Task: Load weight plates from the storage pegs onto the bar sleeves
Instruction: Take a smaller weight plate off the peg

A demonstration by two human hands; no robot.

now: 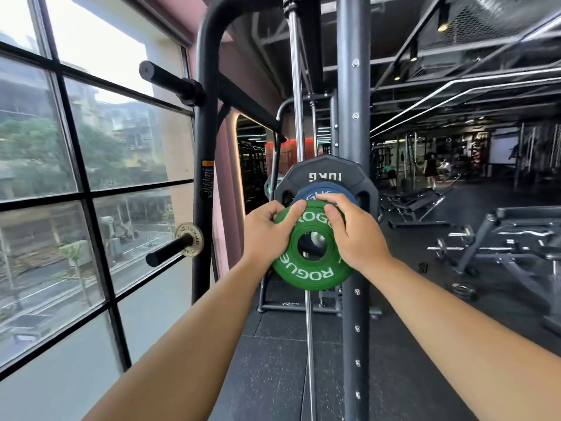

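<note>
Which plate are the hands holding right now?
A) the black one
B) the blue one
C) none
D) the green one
D: the left hand and right hand both grip the green plate at its upper rim, in front of the blue plate and black plate.

One wide-angle head view faces forward and slightly down, close to the green plate (303, 273), window (76, 147) at left

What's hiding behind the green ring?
A blue plate sits right behind the green plate, and a bigger black plate behind that. Through its hole a shiny peg shows. Most of the blue plate is covered.
</note>
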